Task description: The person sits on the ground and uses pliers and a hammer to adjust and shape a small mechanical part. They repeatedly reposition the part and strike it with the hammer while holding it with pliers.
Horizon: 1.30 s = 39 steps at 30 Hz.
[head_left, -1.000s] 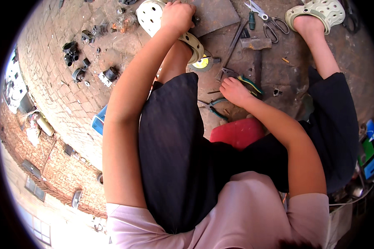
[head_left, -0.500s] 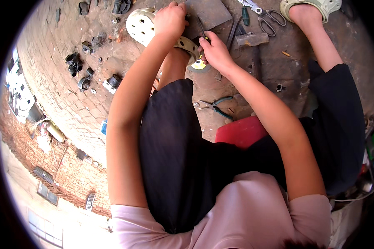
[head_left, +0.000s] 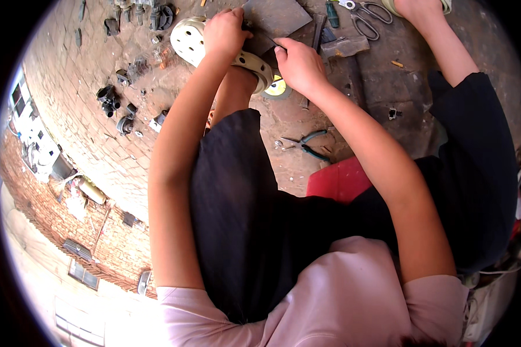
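My left hand (head_left: 224, 36) is over the cream clog (head_left: 189, 39) on my left foot, fingers curled around something dark that mostly stays hidden. To its right, my right hand (head_left: 300, 65) is closed on a thin dark tool, probably a screwdriver; only its narrow shaft (head_left: 270, 39) shows, slanting toward the left hand, and the grip is covered by my fingers. Just beyond both hands lies a flat dark metal plate (head_left: 278, 17). A yellow-faced disc (head_left: 276, 87) sits on the ground beside the clog's heel, below my right hand.
Right of my hands lie a hammer (head_left: 344, 48), scissors (head_left: 364, 22) and a green-handled screwdriver (head_left: 332, 14). Pliers (head_left: 308, 144) rest nearer, by a red seat (head_left: 337, 181) under me. Several dark machine parts (head_left: 107, 99) are scattered on the ground at left.
The view has shifted a little, so ground items sit slightly higher. My right hand has turned, and the tool's grip, partly visible before, is now covered. The left hand stays by the clog.
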Each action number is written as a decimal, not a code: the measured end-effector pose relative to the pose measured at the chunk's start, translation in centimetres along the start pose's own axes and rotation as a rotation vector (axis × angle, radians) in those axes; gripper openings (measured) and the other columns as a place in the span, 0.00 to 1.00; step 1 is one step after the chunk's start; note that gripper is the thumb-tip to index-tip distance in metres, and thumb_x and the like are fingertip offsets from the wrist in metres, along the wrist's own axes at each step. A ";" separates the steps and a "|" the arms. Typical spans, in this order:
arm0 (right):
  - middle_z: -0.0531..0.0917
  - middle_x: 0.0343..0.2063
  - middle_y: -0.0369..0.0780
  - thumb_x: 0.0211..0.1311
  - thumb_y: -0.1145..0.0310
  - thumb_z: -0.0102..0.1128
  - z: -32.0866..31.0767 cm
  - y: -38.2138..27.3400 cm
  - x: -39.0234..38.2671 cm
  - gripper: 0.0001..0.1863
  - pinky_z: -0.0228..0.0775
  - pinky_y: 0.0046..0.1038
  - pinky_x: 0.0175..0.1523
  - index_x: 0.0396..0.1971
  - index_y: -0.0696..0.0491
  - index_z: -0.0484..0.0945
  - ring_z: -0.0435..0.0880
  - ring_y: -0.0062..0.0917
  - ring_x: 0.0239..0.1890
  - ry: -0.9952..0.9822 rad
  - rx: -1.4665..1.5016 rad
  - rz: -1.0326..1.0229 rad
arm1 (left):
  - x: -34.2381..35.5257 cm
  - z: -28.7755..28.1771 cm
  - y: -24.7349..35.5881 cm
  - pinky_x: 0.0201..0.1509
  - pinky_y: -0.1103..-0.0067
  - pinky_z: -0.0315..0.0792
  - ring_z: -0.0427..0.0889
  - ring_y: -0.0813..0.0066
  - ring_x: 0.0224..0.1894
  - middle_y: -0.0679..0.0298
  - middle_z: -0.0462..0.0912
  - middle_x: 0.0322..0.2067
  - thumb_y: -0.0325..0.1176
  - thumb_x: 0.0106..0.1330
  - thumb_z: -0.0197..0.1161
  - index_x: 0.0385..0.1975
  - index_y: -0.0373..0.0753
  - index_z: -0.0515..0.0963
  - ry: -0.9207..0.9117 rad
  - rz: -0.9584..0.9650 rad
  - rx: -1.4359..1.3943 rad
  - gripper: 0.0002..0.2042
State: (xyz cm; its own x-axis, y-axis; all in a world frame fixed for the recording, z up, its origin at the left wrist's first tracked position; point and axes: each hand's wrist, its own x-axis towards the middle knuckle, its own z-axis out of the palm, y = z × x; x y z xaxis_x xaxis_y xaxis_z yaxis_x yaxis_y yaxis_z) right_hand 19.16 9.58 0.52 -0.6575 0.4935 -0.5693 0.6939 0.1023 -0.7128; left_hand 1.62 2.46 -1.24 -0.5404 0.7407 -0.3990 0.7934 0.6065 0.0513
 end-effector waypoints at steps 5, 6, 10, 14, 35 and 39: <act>0.84 0.40 0.49 0.66 0.62 0.52 -1.0 -0.7 0.1 0.16 0.73 0.41 0.50 0.49 0.52 0.80 0.81 0.46 0.44 -0.009 -0.021 0.002 | -0.4 -0.1 0.1 0.44 0.65 0.75 0.81 0.54 0.42 0.58 0.81 0.34 0.36 0.46 0.74 0.32 0.39 0.74 0.019 0.016 -0.026 0.17; 0.84 0.39 0.48 0.66 0.63 0.51 -0.9 -0.6 0.1 0.16 0.74 0.42 0.49 0.49 0.51 0.80 0.81 0.46 0.44 0.008 -0.028 -0.010 | -0.4 -0.1 0.2 0.44 0.65 0.75 0.81 0.54 0.42 0.58 0.81 0.34 0.36 0.46 0.74 0.32 0.39 0.74 0.023 0.010 -0.030 0.17; 0.85 0.38 0.47 0.65 0.63 0.51 -1.0 -0.5 0.4 0.16 0.75 0.42 0.47 0.48 0.49 0.81 0.82 0.46 0.42 0.024 -0.050 -0.038 | -0.6 -0.4 0.5 0.45 0.64 0.75 0.81 0.54 0.42 0.57 0.81 0.35 0.36 0.46 0.74 0.31 0.38 0.74 0.024 -0.015 -0.064 0.17; 0.84 0.38 0.48 0.65 0.63 0.50 -1.4 -0.8 0.5 0.15 0.75 0.42 0.48 0.47 0.50 0.81 0.82 0.46 0.43 0.003 -0.063 -0.033 | -0.7 -0.1 0.3 0.45 0.64 0.75 0.80 0.53 0.42 0.56 0.81 0.35 0.35 0.46 0.74 0.30 0.37 0.74 0.038 -0.006 -0.087 0.17; 0.84 0.36 0.49 0.62 0.64 0.55 -3.3 -2.1 2.6 0.11 0.77 0.44 0.47 0.37 0.50 0.84 0.83 0.47 0.42 -0.092 -0.262 -0.146 | -0.9 -0.1 0.0 0.44 0.64 0.75 0.81 0.53 0.41 0.56 0.81 0.32 0.33 0.48 0.72 0.31 0.37 0.74 0.034 0.056 -0.051 0.15; 0.85 0.37 0.46 0.64 0.63 0.55 -3.4 -0.5 4.9 0.16 0.75 0.39 0.51 0.49 0.49 0.81 0.84 0.40 0.43 -0.259 -0.101 -0.024 | -0.5 -0.2 0.5 0.43 0.64 0.76 0.81 0.54 0.41 0.56 0.81 0.33 0.33 0.48 0.72 0.31 0.37 0.75 0.013 0.030 -0.047 0.15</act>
State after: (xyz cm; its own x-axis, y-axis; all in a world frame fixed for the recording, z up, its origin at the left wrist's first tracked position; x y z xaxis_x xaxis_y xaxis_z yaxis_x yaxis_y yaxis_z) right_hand 16.61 14.87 -0.56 -0.7185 0.2540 -0.6475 0.6942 0.2031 -0.6906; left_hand 2.25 2.44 -0.85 -0.5204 0.7625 -0.3844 0.7955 0.5966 0.1064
